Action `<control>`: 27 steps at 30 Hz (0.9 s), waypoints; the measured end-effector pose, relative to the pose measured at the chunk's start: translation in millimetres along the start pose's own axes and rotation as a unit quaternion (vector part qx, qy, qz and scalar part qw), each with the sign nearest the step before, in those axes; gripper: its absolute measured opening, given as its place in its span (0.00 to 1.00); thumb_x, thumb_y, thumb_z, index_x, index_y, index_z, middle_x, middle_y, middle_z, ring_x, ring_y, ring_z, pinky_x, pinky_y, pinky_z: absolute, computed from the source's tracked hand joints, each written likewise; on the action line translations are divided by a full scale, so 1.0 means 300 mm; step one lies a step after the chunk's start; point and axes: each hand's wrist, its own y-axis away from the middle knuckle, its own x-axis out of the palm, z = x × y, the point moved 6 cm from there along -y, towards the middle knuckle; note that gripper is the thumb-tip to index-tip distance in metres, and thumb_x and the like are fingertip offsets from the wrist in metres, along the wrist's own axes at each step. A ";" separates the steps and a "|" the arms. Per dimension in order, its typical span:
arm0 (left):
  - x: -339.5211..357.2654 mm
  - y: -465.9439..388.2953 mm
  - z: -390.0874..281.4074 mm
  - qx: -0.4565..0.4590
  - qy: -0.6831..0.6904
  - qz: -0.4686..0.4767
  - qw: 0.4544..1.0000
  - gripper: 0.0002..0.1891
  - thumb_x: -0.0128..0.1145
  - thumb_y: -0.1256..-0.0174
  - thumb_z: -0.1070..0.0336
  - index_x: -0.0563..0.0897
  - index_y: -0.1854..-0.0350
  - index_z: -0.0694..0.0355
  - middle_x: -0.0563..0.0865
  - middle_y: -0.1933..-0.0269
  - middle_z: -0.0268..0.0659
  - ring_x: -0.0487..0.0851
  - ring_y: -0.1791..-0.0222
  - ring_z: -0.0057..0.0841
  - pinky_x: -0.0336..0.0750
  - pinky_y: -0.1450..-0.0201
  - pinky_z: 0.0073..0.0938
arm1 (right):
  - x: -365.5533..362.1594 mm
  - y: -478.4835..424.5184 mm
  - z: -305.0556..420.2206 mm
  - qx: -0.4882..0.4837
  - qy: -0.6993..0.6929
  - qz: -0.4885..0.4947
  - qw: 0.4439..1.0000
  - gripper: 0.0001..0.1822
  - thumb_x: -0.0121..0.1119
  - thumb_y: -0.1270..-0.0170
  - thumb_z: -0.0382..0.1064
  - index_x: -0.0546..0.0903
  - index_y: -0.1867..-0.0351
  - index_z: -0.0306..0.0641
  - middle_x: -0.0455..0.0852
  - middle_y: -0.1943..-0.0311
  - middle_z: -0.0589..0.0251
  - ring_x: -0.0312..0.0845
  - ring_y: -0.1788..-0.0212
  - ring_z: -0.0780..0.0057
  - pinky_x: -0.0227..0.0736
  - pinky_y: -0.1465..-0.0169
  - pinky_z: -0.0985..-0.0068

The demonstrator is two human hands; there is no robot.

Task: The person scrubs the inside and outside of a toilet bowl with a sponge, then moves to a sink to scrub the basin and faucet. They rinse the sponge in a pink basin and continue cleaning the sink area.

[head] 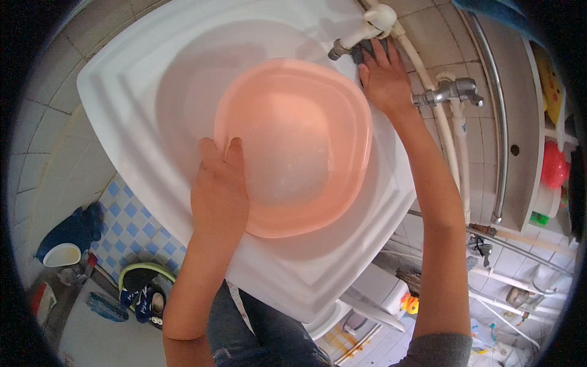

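A peach-pink plastic basin (pixel 353 183) sits inside the white ceramic sink (pixel 128 124). Cloudy water (pixel 293 160) covers its bottom. My left hand (pixel 220 183) grips the basin's near-left rim, with its fingertips over the edge and its thumb not clearly visible. At the sink's back right corner, my right hand (pixel 385 80) reaches behind the white plastic tap (pixel 367 30). Its spread fingers touch a dark grey cloth or pad (pixel 362 52), partly hidden by the tap and the fingers; whether they grip it is unclear.
A metal valve (pixel 451 91) and white pipes (pixel 429 73) run along the tiled wall, near a steel bar (pixel 493 114). A shelf at right holds a red ball (pixel 553 165). Below are a toilet (pixel 330 319), a rubber duck (pixel 409 303) and a green-rimmed bucket (pixel 130 270) with shoes (pixel 146 303).
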 end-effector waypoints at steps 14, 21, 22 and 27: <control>-0.042 0.001 -0.042 0.059 -0.048 -0.015 0.997 0.21 0.47 0.40 0.77 0.74 0.42 0.63 0.71 0.55 0.54 0.79 0.61 0.52 0.75 0.59 0.47 | -0.110 0.417 -0.086 -0.027 0.089 0.068 0.993 0.20 0.52 0.36 0.45 0.81 0.50 0.34 0.57 0.28 0.63 0.57 0.31 0.53 0.58 0.32 0.56; -0.029 0.008 -0.039 0.090 -0.035 -0.044 0.994 0.17 0.48 0.37 0.75 0.74 0.45 0.67 0.70 0.56 0.51 0.79 0.63 0.48 0.76 0.62 0.43 | -0.065 0.346 -0.062 0.004 0.059 0.053 0.997 0.18 0.51 0.36 0.44 0.81 0.51 0.35 0.56 0.28 0.64 0.54 0.29 0.54 0.60 0.33 0.56; -0.031 0.007 -0.038 0.087 -0.044 -0.036 0.995 0.17 0.48 0.37 0.75 0.74 0.45 0.67 0.70 0.56 0.51 0.79 0.63 0.48 0.76 0.62 0.43 | -0.066 0.306 -0.049 -0.004 0.053 0.036 0.998 0.18 0.51 0.36 0.44 0.81 0.51 0.35 0.56 0.28 0.64 0.53 0.28 0.54 0.61 0.33 0.56; -0.031 0.010 -0.030 0.074 -0.046 -0.024 0.996 0.18 0.49 0.36 0.73 0.72 0.43 0.68 0.70 0.57 0.50 0.80 0.63 0.46 0.77 0.62 0.41 | -0.059 0.101 0.007 -0.033 0.038 -0.054 0.997 0.18 0.51 0.38 0.43 0.82 0.53 0.35 0.57 0.29 0.66 0.54 0.29 0.50 0.59 0.34 0.51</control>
